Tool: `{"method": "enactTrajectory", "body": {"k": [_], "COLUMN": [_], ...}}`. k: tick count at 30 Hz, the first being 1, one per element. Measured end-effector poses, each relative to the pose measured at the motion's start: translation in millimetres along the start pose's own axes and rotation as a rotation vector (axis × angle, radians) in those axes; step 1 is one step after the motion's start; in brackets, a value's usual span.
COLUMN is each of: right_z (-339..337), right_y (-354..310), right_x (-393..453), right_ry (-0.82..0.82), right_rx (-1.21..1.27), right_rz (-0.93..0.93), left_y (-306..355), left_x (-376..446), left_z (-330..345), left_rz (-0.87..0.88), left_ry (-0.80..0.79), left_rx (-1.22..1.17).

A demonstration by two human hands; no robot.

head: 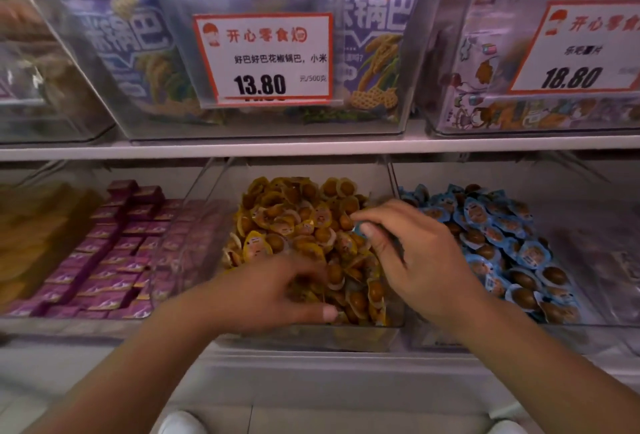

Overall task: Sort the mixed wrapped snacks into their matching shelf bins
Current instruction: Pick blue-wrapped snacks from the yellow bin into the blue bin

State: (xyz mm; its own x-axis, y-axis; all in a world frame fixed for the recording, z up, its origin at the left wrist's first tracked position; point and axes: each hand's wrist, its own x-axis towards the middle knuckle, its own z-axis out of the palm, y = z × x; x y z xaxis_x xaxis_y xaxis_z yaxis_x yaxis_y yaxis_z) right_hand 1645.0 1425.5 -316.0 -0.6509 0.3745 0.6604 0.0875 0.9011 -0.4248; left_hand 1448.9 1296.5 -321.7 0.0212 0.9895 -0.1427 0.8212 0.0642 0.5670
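Blue-wrapped snack (358, 228) pinched in right hand (408, 253) over yellow bin (311, 333); left hand (277, 291) blurred, grip unclear.

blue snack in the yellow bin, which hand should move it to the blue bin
Right. The right hand already pinches the blue-wrapped snack and sits beside the blue bin. The left hand is blurred, low in the yellow bin.

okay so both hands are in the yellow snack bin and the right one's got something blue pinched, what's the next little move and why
Probably carry the right hand sideways to the blue bin and drop the blue-wrapped piece there. It is pinched at the fingertips above the yellow bin, where the other wrappers look yellow, while the neighbouring bin on the right holds blue ones. The left hand is blurred, so its grip is unclear.
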Motion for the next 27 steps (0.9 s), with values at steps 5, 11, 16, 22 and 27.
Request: {"method": "enactTrajectory", "body": {"k": [5,11,16,22,27], "right_z": [9.0,11.9,12.4,11.5,13.2], "right_y": [0.2,3.6,3.7,1.7,0.5], "right_x": [-0.6,2.0,2.5,2.1,1.2], "right_ry": [0.01,0.028,0.025,0.04,0.06], "right_rx": [0.009,0.05,0.059,0.042,0.048], "right_rz": [0.02,0.05,0.049,0.055,0.051], "left_y": [-21.1,-30.5,-29.4,8.1,22.1], "left_x": [23.5,71.1,97.1,46.3,5.1], "left_z": [-2.1,-22.5,-40.1,-22.4,-12.0], "left_rz": [-0.011,0.116,0.089,0.118,-0.115], "left_ry": [-0.268,0.024,0.169,0.135,-0.472], "left_rx": [0.364,0.71,0.638,0.534,0.102]}}
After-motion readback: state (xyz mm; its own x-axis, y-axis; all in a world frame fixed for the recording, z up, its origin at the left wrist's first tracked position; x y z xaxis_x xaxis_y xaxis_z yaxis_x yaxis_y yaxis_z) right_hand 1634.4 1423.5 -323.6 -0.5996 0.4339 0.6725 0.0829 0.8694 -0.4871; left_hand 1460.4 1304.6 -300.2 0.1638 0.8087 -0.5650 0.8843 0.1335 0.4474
